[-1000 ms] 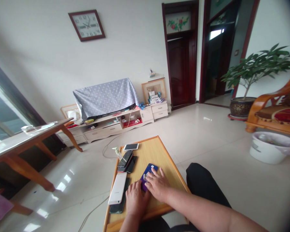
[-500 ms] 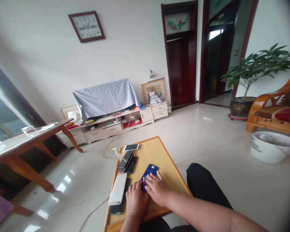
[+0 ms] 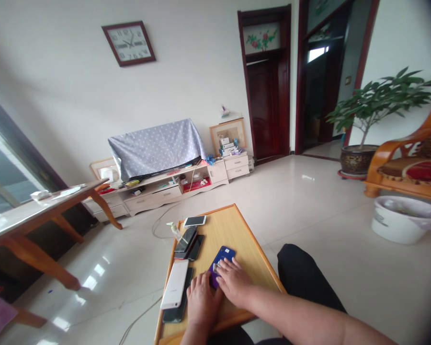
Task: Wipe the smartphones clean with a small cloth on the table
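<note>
A blue-purple phone (image 3: 227, 253) lies back up on a small wooden table (image 3: 249, 249), with a ring holder (image 3: 216, 267) on its back. My right hand (image 3: 233, 281) rests on the phone's right side, its fingers spread near the ring. At the phone's lower left edge, my left hand (image 3: 203, 297) touches it with fingers bent; whether it grips the phone is hard to tell. Left of my hands, a white phone (image 3: 175, 283) lies on a dark one (image 3: 174, 315). Farther up are more dark phones (image 3: 196, 247) and a white-framed phone (image 3: 195, 221).
A pump bottle (image 3: 175, 231) stands at the table's left edge. My knee (image 3: 305, 273) is to the right. Beyond are a white bucket (image 3: 395, 225), a potted plant (image 3: 359, 160), a larger table (image 3: 57, 211) and a low cabinet (image 3: 154, 199).
My right hand's fingers lie slightly closer together on the phone. The camera view has shifted a little; the phones stay where they were.
</note>
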The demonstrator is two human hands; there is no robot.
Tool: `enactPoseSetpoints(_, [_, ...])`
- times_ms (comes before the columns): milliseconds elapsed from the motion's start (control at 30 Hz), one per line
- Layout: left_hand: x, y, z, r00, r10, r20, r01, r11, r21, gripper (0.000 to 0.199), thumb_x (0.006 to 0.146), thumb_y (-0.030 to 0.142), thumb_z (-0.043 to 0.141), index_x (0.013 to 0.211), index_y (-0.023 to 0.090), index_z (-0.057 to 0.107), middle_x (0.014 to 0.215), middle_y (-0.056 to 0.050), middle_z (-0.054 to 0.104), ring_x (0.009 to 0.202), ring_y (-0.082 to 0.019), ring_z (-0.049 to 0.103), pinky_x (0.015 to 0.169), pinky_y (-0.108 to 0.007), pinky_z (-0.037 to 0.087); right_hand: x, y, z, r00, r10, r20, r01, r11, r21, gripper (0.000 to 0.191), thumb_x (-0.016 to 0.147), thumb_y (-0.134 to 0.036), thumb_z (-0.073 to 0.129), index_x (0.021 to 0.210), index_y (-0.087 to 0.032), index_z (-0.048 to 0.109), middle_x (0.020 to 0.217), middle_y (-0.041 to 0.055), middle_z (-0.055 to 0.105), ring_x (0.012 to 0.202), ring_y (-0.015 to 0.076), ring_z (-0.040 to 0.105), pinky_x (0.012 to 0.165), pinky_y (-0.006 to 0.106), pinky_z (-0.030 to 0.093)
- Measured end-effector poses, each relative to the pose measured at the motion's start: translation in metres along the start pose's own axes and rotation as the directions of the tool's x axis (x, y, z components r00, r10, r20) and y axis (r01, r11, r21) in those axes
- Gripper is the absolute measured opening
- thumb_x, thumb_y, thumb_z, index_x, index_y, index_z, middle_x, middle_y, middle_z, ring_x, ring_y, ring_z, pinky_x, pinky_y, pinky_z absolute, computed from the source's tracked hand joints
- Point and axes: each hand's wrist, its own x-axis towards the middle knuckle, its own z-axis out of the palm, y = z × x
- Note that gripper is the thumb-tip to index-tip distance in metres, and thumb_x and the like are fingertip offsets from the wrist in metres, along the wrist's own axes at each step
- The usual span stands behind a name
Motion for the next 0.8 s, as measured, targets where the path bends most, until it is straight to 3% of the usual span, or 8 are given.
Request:
enactPoseSetpoints(200, [0.000, -0.001, 0.004, 1.000, 0.008, -0.022, -0.008, 1.000, 0.015, 0.048, 0.085, 0.038, 0.057, 0.131, 0.023, 0.058, 0.131, -0.008, 0.065, 0.123, -0.026, 0.054, 0.100, -0.037, 0.037, 0.026, 0.028, -0.011, 0.994, 0.102, -0.034, -0.102, 0.995, -0.004, 0.053, 0.104, -0.038, 0.033, 0.149, -0.016, 0.051, 0.160, 0.0146, 0.041, 0.150, 0.0304, 0.032, 0.125, 0.051, 0.016])
enactPoseSetpoints(367, [0.001, -0.002, 0.007, 1.000, 0.009, -0.017, -0.009, 1.000, 0.022, 0.048, 0.087, 0.041, 0.056, 0.131, 0.023, 0.058, 0.134, -0.009, 0.064, 0.125, -0.027, 0.053, 0.100, -0.038, 0.038, 0.018, 0.018, -0.005, 0.992, 0.118, -0.034, -0.117, 0.993, 0.006, 0.059, 0.103, -0.043, 0.036, 0.152, -0.012, 0.046, 0.161, 0.0179, 0.038, 0.152, 0.0320, 0.028, 0.125, 0.049, 0.014])
enactPoseSetpoints(500, [0.000, -0.001, 0.005, 1.000, 0.008, -0.010, -0.007, 1.000, 0.030, 0.049, 0.089, 0.045, 0.055, 0.132, 0.022, 0.058, 0.136, -0.009, 0.063, 0.127, -0.027, 0.052, 0.102, -0.039, 0.037, 0.004, 0.008, -0.005, 0.996, 0.086, -0.026, -0.085, 0.996, 0.018, 0.058, 0.104, -0.045, 0.035, 0.154, -0.017, 0.045, 0.161, 0.0146, 0.038, 0.152, 0.0290, 0.028, 0.126, 0.047, 0.014])
enactPoseSetpoints(700, [0.000, 0.002, 0.004, 1.000, 0.006, -0.008, -0.005, 0.998, 0.065, 0.049, 0.086, 0.038, 0.056, 0.132, 0.023, 0.057, 0.136, -0.009, 0.063, 0.128, -0.027, 0.053, 0.102, -0.037, 0.037, 0.019, 0.027, -0.023, 0.989, 0.142, -0.050, -0.141, 0.990, 0.006, 0.055, 0.103, -0.040, 0.034, 0.151, -0.016, 0.049, 0.160, 0.0155, 0.041, 0.150, 0.0306, 0.032, 0.125, 0.052, 0.015])
enactPoseSetpoints(800, [0.001, 0.004, 0.003, 1.000, 0.003, 0.000, -0.003, 0.998, 0.068, 0.049, 0.086, 0.038, 0.057, 0.132, 0.023, 0.058, 0.136, -0.009, 0.063, 0.128, -0.027, 0.053, 0.102, -0.037, 0.038, 0.018, 0.026, -0.025, 0.986, 0.155, -0.062, -0.155, 0.988, 0.002, 0.056, 0.102, -0.039, 0.036, 0.151, -0.015, 0.049, 0.160, 0.0161, 0.041, 0.150, 0.0315, 0.032, 0.125, 0.054, 0.016])
